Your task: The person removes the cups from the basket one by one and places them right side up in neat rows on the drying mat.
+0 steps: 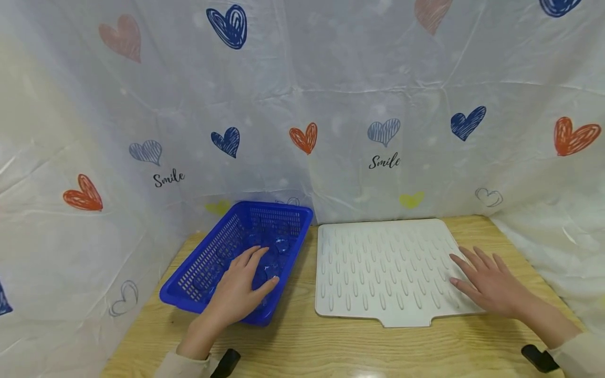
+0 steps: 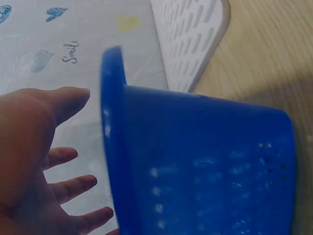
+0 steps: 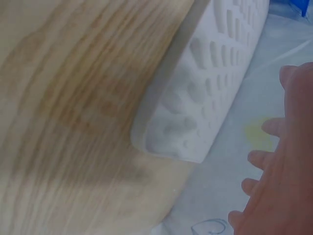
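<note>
1. Hovering over the basket (image 1: pixel 274 208), left of the mat (image 1: pixel 378 268), the left hand (image 1: pixel 238 289) is held with fingers spread; nothing is gripped.
2. Left of the mat, clear items (image 1: pixel 282 244) are contained in the basket; their shape cannot be made out.
3. At the mat's right edge, the right hand (image 1: pixel 493 283) is held well apart from the left, fingers also spread; touch cannot be told.
4. Clear items are probably best pinched singly and lifted clear of the basket.

The black script word "Smile" (image 1: pixel 384 161) can be read twice on the heart-printed sheet (image 1: pixel 340 115).
</note>
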The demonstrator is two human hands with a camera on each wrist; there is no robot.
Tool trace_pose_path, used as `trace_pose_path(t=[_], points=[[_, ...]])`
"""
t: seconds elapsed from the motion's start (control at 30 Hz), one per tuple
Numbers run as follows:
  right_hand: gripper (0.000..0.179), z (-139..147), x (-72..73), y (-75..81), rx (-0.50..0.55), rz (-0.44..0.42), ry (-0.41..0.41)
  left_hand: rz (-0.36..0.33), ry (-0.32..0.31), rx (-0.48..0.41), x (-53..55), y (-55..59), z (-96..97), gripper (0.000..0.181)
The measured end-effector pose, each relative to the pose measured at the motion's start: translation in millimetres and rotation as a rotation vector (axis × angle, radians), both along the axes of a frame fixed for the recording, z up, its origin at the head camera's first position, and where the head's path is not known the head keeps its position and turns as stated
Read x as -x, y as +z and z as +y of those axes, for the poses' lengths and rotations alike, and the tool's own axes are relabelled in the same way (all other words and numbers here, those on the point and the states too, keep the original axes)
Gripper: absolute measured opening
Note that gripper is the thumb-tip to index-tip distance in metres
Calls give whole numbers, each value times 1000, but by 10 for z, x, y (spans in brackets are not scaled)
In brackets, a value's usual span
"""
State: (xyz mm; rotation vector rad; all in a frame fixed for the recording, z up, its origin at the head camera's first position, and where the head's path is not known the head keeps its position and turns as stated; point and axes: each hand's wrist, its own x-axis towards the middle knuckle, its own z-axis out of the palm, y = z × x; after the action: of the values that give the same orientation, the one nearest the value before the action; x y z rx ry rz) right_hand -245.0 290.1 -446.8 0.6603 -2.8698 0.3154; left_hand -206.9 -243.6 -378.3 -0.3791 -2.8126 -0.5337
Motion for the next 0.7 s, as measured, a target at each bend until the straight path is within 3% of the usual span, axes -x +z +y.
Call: trace_pose_path(t=[0.23,0.5,0.7], points=[[64,51,-47,-135,14,-38,-21,-34,51,-41,-46,-24,-72,75],[65,79,-94,-266,33,-68,-29,-128,119,-68,-81,-62,-171,81],[66,106,-132,-356,48,-107,-42,-153,116,-110,-74,-109,-241,81]])
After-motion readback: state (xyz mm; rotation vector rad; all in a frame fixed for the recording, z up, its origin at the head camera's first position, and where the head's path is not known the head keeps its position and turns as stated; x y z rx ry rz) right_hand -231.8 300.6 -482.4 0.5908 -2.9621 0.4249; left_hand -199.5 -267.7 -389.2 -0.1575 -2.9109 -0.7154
